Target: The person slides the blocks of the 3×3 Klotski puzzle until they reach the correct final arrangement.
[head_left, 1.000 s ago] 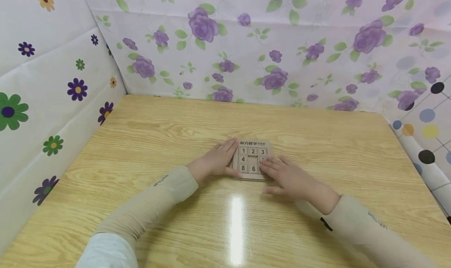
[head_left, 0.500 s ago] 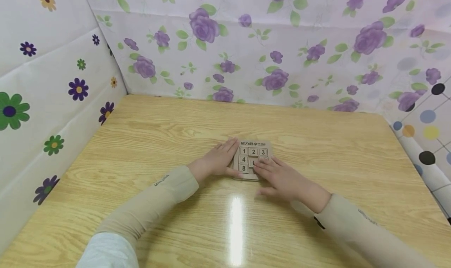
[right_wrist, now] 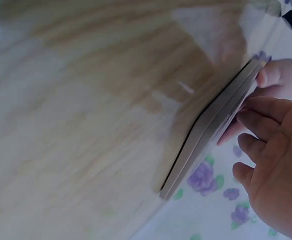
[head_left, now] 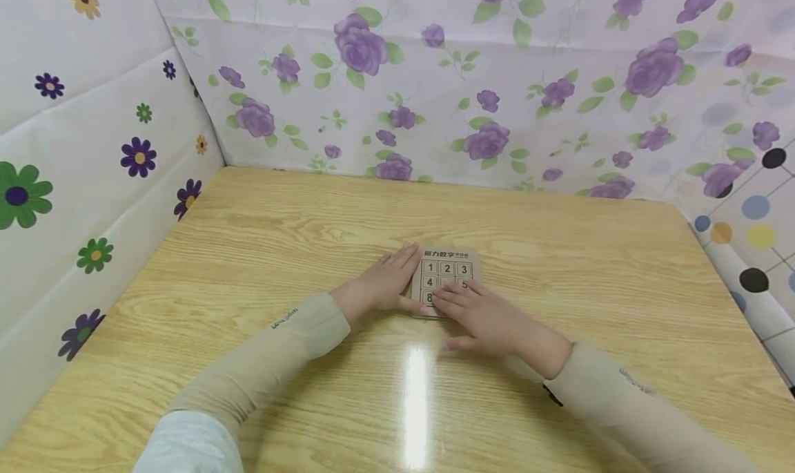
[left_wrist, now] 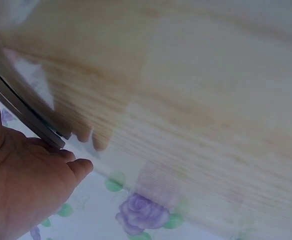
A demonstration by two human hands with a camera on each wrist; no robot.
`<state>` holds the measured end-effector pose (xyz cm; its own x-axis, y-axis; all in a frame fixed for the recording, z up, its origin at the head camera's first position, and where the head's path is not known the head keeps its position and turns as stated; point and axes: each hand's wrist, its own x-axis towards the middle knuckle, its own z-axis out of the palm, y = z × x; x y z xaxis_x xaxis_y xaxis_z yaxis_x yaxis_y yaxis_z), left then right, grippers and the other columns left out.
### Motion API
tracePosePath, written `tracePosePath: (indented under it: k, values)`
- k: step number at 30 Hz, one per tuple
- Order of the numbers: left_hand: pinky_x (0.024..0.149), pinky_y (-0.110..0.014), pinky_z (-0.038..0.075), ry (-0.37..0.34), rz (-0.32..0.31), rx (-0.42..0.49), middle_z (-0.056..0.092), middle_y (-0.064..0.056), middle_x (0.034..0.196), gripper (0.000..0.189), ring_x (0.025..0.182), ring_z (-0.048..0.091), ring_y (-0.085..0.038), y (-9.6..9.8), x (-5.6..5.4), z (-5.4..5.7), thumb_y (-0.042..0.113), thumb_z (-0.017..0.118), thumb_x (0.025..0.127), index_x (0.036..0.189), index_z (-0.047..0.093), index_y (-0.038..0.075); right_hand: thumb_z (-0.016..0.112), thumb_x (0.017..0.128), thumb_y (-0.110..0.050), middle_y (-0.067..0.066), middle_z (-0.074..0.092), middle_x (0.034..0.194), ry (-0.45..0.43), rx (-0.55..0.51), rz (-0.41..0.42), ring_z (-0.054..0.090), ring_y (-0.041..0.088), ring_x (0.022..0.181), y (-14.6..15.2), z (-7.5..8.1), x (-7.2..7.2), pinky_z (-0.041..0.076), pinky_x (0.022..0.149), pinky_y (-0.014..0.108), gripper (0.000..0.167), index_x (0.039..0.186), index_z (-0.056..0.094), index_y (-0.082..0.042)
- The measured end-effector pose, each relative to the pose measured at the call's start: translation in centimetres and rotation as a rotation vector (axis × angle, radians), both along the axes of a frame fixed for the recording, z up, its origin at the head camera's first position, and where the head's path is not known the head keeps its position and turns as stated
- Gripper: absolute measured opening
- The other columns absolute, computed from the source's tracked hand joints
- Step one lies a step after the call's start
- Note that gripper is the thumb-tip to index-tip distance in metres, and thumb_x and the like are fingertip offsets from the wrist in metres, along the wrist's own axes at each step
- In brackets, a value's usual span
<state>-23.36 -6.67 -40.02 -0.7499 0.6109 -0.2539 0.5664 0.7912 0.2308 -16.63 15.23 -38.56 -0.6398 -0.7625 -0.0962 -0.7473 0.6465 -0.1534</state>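
In the head view a flat number slide puzzle with dark lettering lies on the table. Tiles 1, 2, 3, 4, 5 and 8 show on it. My left hand rests along its left side, fingers straight, with the thumb at the front left corner. The right hand reaches over from the right, its fingertips on the lower middle tiles and hiding them, the thumb apart below the front edge. In the right wrist view the puzzle's edge shows beside the right fingers. The left wrist view shows the left palm against the puzzle's edge.
The glossy wooden table has a bright light reflection in front of the puzzle. Behind it hangs a cloth with purple flowers. More patterned cloth stands along the left and right sides.
The right hand has slid left across the lower tiles. A tile has come into the middle gap, and the 5 on the right now shows. The left hand has stayed in place.
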Motion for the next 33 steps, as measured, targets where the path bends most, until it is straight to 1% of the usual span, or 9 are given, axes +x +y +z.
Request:
tracePosePath:
  k: [5,10,18,26,30,33]
  values:
    - [0.120,-0.045,0.009,0.010,-0.006,-0.005,-0.003,-0.014,0.160,0.114,0.148,0.001,-0.027,0.0,-0.1,-0.2,0.068,0.059,0.078,0.152,0.002,0.002,0.052,0.090,-0.054,0.014,0.035,0.152,-0.017,-0.006,0.023,0.027,0.033,0.142,-0.6,-0.2,0.2,0.017,0.117,0.054,0.076,0.144,0.039,-0.001]
    - [0.120,-0.045,0.009,0.010,-0.008,-0.011,-0.003,-0.013,0.160,0.114,0.148,0.001,-0.027,0.1,0.0,-0.3,0.068,0.058,0.078,0.152,0.002,0.002,0.052,0.091,-0.053,0.013,0.035,0.152,-0.031,-0.005,0.009,0.026,0.033,0.142,-0.5,-0.4,0.2,0.016,0.118,0.053,0.074,0.143,0.041,-0.002]
    - [0.121,-0.044,0.009,0.002,0.003,0.002,-0.002,-0.013,0.160,0.114,0.148,0.000,-0.026,0.1,-0.1,-0.2,0.068,0.058,0.079,0.152,0.002,0.002,0.053,0.092,-0.050,0.013,0.040,0.149,-0.010,-0.013,-0.012,0.030,0.034,0.140,1.0,-0.4,0.2,0.018,0.117,0.054,0.069,0.140,0.046,-0.001]
    - [0.120,-0.045,0.011,0.019,-0.007,-0.009,-0.002,-0.013,0.160,0.115,0.148,0.000,-0.026,0.0,-0.2,-0.3,0.069,0.057,0.078,0.152,0.001,0.002,0.055,0.092,-0.048,0.012,0.045,0.145,-0.007,-0.034,-0.014,0.034,0.032,0.139,1.7,0.0,0.3,0.020,0.116,0.055,0.066,0.137,0.049,-0.001]
    - [0.120,-0.045,0.010,0.013,-0.009,-0.005,-0.002,-0.013,0.160,0.114,0.148,0.000,-0.026,0.0,-0.1,-0.2,0.069,0.057,0.079,0.152,0.001,0.002,0.055,0.092,-0.047,0.014,0.044,0.146,-0.002,-0.043,-0.009,0.034,0.034,0.139,1.5,0.1,0.1,0.020,0.116,0.055,0.067,0.138,0.047,0.001]
    - [0.120,-0.045,0.010,0.007,-0.007,-0.003,-0.002,-0.013,0.160,0.114,0.148,0.000,-0.026,0.0,0.0,-0.2,0.068,0.058,0.079,0.152,0.002,0.002,0.054,0.092,-0.048,0.015,0.041,0.147,0.018,-0.044,-0.007,0.032,0.034,0.139,1.2,0.0,-0.3,0.020,0.116,0.054,0.070,0.140,0.044,0.001]
